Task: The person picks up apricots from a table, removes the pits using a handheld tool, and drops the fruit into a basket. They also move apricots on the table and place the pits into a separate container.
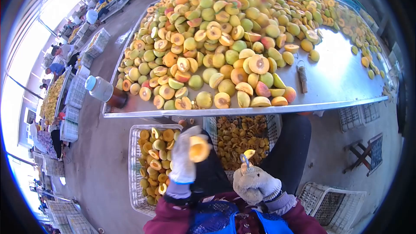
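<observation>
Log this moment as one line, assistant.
left hand: holds fruit half; right hand: holds looped metal tool; table: piled whole and cut fruit

Ahead, a table [333,96] with fruit [212,39] piled on it; at its near left corner, a bottle [106,92]; right of the near fruit, a tool [302,79]. Below the near edge, a crate [134,164] of fruit on the left, a second crate [273,131] to its right, between the legs [289,147]. Farther right, a stool [376,154], with a third crate [314,197] nearer in.

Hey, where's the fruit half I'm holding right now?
In the head view, the fruit half is in your gloved left hand, left of the picture's middle, by the right side of the fruit-filled crate.
</observation>
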